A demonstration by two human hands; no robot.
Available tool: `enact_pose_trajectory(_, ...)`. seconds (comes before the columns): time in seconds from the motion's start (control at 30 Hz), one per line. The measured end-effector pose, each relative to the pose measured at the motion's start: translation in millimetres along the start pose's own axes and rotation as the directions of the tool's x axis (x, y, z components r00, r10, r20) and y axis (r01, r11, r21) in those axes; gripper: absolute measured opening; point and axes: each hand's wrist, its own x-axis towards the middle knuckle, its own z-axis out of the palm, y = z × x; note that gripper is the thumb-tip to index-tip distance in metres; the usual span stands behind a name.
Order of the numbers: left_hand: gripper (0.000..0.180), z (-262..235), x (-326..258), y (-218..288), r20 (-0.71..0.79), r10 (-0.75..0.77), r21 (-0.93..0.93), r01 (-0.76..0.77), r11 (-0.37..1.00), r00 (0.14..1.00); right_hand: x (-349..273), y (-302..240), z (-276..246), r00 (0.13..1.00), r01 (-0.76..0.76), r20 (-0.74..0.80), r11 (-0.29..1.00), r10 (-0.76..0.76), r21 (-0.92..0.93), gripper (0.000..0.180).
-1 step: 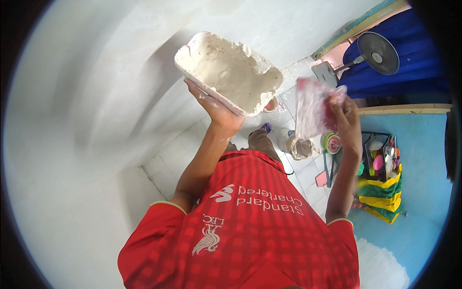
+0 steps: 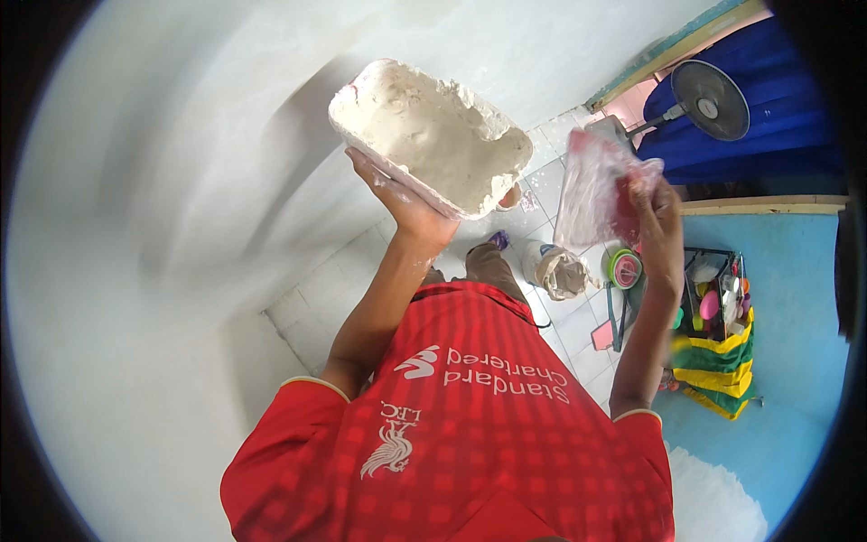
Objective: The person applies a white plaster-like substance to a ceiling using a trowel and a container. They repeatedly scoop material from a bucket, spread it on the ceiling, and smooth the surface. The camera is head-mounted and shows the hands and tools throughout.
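Observation:
My left hand (image 2: 408,204) supports a rectangular tub (image 2: 390,169) from beneath, with its fingers along the near side. Off-white paste (image 2: 424,135) lines the tub, thick and ragged at the rim. To the right, my right hand (image 2: 657,210) grips a flat red plate smeared with white, like a plastering scraper (image 2: 591,191), at its right end. Motion blurs this plate a little, so its exact kind is unsure. It is held up in the air, apart from the tub. White smears mark my left palm and wrist.
A whitish wall (image 2: 181,226) runs along the left. On the tiled floor (image 2: 546,190) stand an open bag (image 2: 562,274) and a green-rimmed tub (image 2: 624,268). A grey fan (image 2: 709,101) is before a blue curtain (image 2: 768,81). A filled black rack (image 2: 709,289) is at right.
My right hand and the red plate have shifted slightly to the right, and the plate's upper end has tilted. My left hand and the tub stay practically still.

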Motion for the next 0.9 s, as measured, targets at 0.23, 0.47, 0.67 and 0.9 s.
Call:
enact_pose_trajectory(0.23,0.091,8.3,-4.2,-16.9,0.014,0.263,0.213,-0.260,0.942,0.965,5.4,-28.1,2.8,0.924,0.332,-0.165,0.937,-0.346,-0.106,0.030)
enact_pose_trajectory(0.47,0.090,2.9,-8.0,-31.1,0.079,0.334,0.154,-0.342,0.927,0.939,16.6,-44.1,32.6,0.896,0.359,-0.102,0.841,-0.432,-0.405,0.027)
enact_pose_trajectory(0.67,0.089,15.8,-13.9,-29.0,0.000,0.252,0.020,-0.252,0.968,0.968,10.9,-46.6,40.3,0.939,0.285,-0.059,0.862,-0.339,-0.419,0.029)
enact_pose_trajectory(0.9,0.089,17.4,-16.3,-31.3,0.025,0.219,0.022,-0.220,0.975,0.975,7.7,-39.7,36.9,0.959,0.237,-0.040,0.875,-0.279,-0.422,0.025)
